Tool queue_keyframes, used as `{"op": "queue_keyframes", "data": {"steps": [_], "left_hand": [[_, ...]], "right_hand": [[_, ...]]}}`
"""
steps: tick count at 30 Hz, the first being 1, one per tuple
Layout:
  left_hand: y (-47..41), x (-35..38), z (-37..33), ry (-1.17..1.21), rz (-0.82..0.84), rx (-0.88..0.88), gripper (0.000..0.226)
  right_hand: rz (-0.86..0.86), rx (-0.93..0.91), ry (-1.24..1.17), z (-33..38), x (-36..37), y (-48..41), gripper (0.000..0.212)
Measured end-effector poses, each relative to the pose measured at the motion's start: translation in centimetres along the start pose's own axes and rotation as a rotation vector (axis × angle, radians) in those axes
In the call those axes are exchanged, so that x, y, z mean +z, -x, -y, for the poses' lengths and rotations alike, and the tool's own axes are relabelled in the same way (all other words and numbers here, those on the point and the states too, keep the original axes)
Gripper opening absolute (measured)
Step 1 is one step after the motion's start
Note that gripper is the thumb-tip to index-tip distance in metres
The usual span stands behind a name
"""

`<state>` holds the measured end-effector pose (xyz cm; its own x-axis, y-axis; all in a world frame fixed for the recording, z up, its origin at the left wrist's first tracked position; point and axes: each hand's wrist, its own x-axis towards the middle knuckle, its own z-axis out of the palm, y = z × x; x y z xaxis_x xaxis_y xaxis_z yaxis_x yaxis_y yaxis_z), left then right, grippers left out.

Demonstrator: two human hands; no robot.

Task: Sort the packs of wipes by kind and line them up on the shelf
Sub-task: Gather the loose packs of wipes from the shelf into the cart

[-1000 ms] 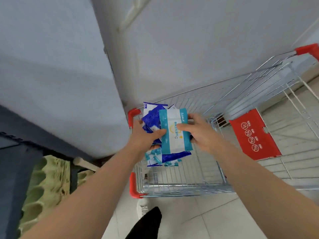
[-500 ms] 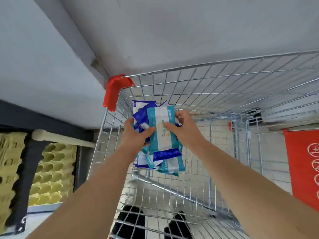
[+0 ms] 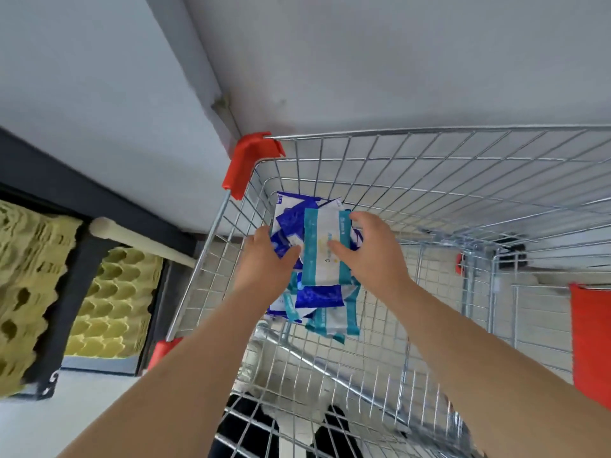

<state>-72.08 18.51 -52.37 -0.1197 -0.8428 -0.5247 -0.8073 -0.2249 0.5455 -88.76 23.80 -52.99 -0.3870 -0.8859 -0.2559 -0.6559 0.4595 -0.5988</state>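
Both hands grip a bundle of wipe packs (image 3: pixel 322 256) inside a wire shopping cart (image 3: pixel 429 180). The left hand (image 3: pixel 264 262) clasps the blue packs, the right hand (image 3: pixel 373 256) the teal-and-white ones. Egg trays (image 3: pixel 109 305) sit at left.

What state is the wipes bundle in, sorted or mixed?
Mixed: a teal pack lies atop dark blue packs, all gripped between the left hand and right hand over the cart.

The print on the top teal-and-white pack (image 3: pixel 325 249) is blurred; you cannot read it. The blue packs (image 3: pixel 291 226) beneath show only in part, so no count is possible. The left hand (image 3: pixel 264 262) has its fingers hidden behind them. The frame edges cut off the red panel (image 3: pixel 591 342) and the egg trays (image 3: pixel 23 285).
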Motion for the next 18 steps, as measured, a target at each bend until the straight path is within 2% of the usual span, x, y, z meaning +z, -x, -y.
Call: {"op": "queue_keyframes", "data": {"steps": [4, 8, 13, 18], "left_hand": [[5.7, -5.5, -2.5, -0.180, -0.071, 0.127, 0.039], [12.9, -13.4, -4.5, -0.367, -0.225, 0.257, 0.044], [21.5, -24.2, -5.3, -0.383, -0.458, 0.342, 0.044], [29.5, -34.8, -3.6, -0.354, -0.701, 0.362, 0.042]], "right_hand": [[0.034, -0.245, 0.199, 5.4, -4.6, 2.6, 0.047], [-0.010, -0.480, 0.305, 13.1, -10.2, 6.7, 0.049], [-0.055, -0.712, 0.304, 24.1, -15.8, 12.2, 0.048], [-0.143, -0.876, 0.210, 35.4, -18.1, 17.6, 0.044]]}}
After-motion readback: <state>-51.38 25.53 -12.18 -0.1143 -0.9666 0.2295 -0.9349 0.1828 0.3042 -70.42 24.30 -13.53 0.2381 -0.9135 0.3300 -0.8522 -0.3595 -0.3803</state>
